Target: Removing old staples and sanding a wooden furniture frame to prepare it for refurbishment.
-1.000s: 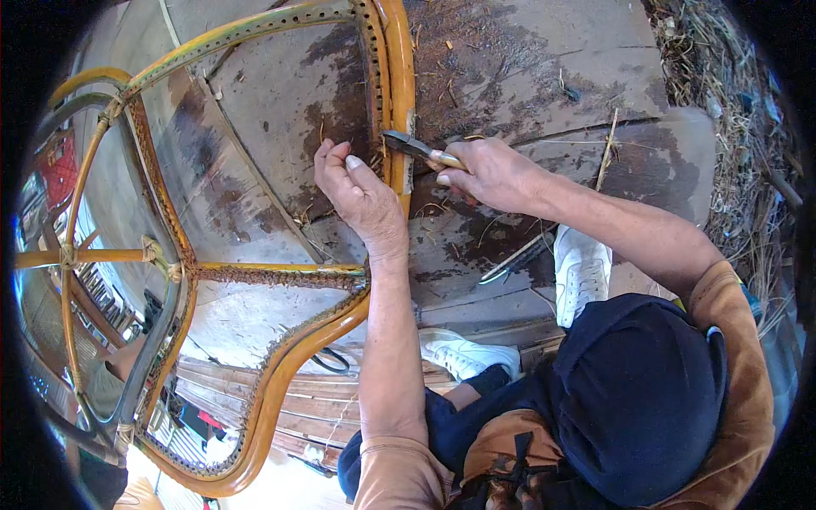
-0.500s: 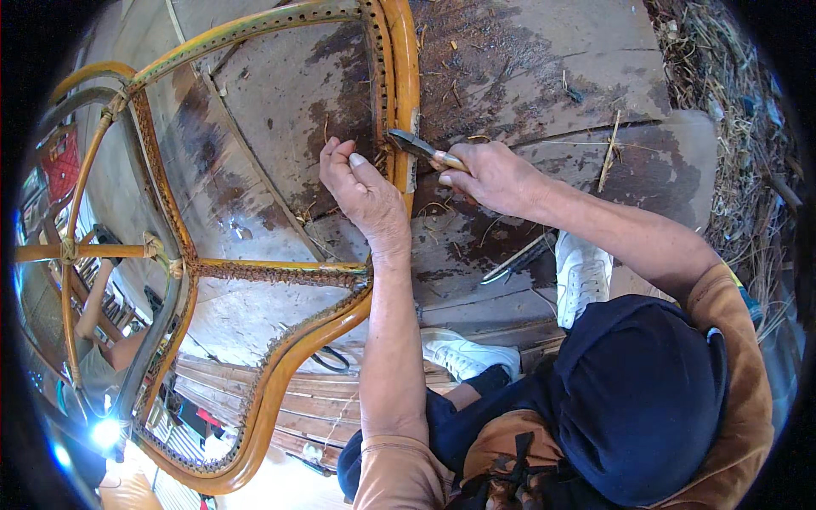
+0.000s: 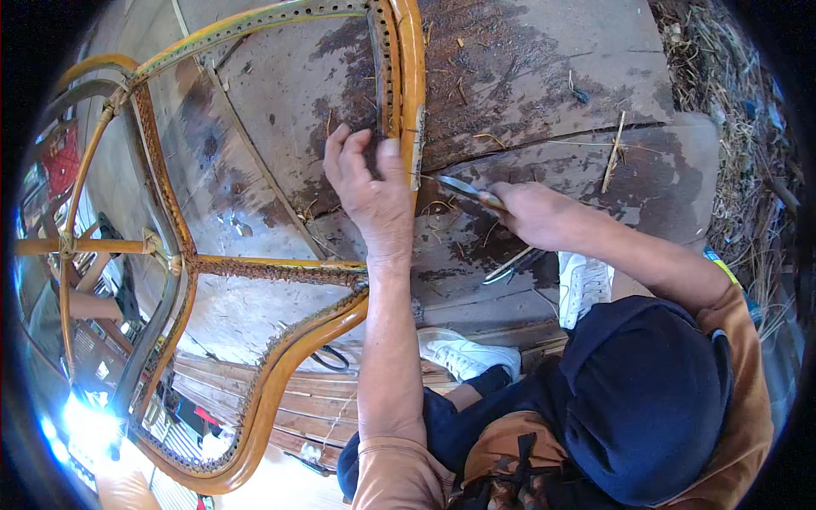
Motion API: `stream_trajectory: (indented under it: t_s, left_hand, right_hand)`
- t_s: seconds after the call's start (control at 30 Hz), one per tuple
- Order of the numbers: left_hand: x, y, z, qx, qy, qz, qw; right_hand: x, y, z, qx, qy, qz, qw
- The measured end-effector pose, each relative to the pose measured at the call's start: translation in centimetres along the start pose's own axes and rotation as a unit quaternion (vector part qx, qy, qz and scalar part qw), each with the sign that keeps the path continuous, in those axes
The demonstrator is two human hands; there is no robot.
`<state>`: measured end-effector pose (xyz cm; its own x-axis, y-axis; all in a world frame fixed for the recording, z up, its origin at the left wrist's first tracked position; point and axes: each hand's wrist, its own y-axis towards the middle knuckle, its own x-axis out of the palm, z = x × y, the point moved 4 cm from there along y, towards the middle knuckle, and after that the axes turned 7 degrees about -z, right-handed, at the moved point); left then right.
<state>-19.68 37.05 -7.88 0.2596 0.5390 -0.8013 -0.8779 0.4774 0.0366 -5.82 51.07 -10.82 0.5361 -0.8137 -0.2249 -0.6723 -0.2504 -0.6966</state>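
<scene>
The curved rattan furniture frame [image 3: 412,68] has a row of small holes along its inner rail. My left hand [image 3: 371,191] rests against that upright rail, thumb along it and its other fingers raised and apart; it grips nothing that I can see. Just right of the rail, my right hand [image 3: 544,212] is closed round a short hand tool [image 3: 463,187] with a dark metal head and a light brown handle. The tool is blurred, so its exact kind is unclear. Its tip points toward the frame, beside a pale worn patch [image 3: 417,157].
Wet-looking brown boards [image 3: 510,85] lie beneath, with loose fibre scraps and a thin stick [image 3: 612,153]. A long narrow tool [image 3: 510,265] lies near a white shoe [image 3: 582,285]. Dry fibre [image 3: 731,144] is heaped at the right. Another person's leg [image 3: 93,306] shows at the far left.
My right hand has drawn the tool away from the rail, toward the right and nearer to me. My left hand has shifted slightly, its fingers more raised.
</scene>
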Motion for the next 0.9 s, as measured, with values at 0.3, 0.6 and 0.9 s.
stream_trajectory:
  t_s: [0.3,0.6,0.9]
  left_hand:
    - [-0.9,1.2,-2.8,-0.274,-0.175,0.047,0.945]
    - [-1.7,-0.6,1.9,0.084,0.017,-0.057,0.995]
    - [-0.8,0.9,0.4,0.033,0.057,-0.118,0.991]
  right_hand:
    - [-2.4,-1.5,0.5,0.048,0.205,-0.145,0.967]
    - [-3.9,-2.7,-0.7,-0.034,0.36,-0.176,0.916]
    - [-3.7,1.3,-0.1,0.012,0.28,-0.168,0.945]
